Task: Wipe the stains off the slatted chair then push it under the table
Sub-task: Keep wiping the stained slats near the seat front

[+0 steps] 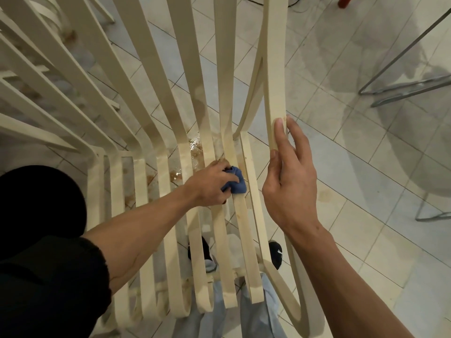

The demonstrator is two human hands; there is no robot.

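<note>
left hand presses blue cloth on chair slat; right hand grips armrest

Two hands, one blue cloth, one slatted chair.
</note>
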